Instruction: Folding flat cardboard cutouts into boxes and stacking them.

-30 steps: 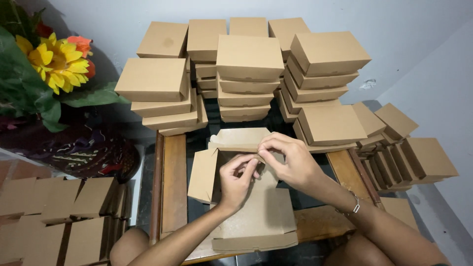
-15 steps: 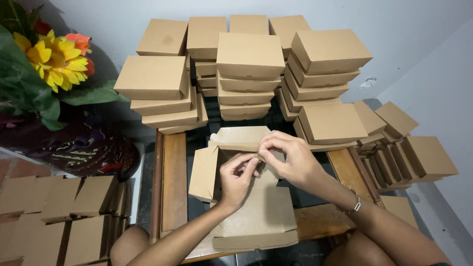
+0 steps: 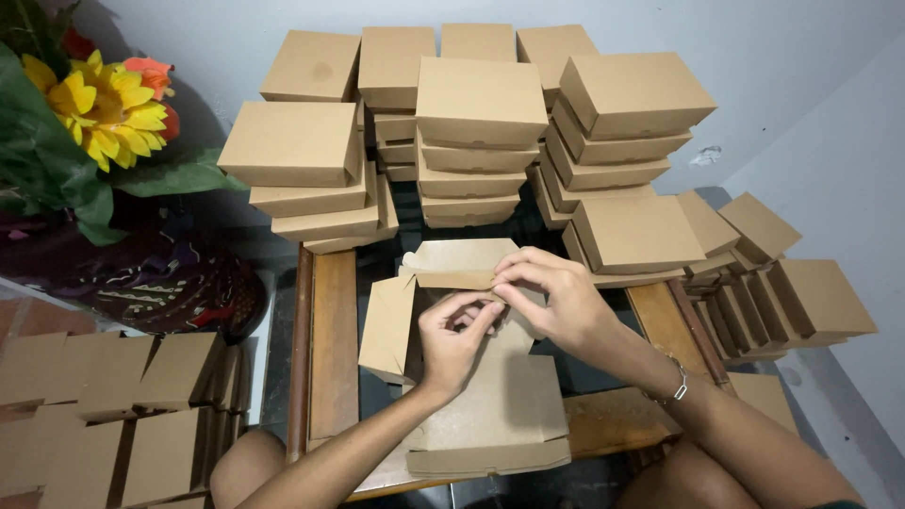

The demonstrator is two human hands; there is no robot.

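Pinching the back flap of a half-folded kraft cardboard box (image 3: 471, 396) at the counter (image 3: 335, 349) middle, left hand (image 3: 457, 335) and right hand (image 3: 551, 302) both clenched, bracing its side wall upright near stacked finished boxes (image 3: 476, 141).

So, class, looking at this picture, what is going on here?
A person is folding a brown cardboard box on a wooden table. The left hand and right hand pinch a flap at its far edge, while the lid lies open toward the person. Stacks of closed boxes stand behind, and sunflowers sit to the left.
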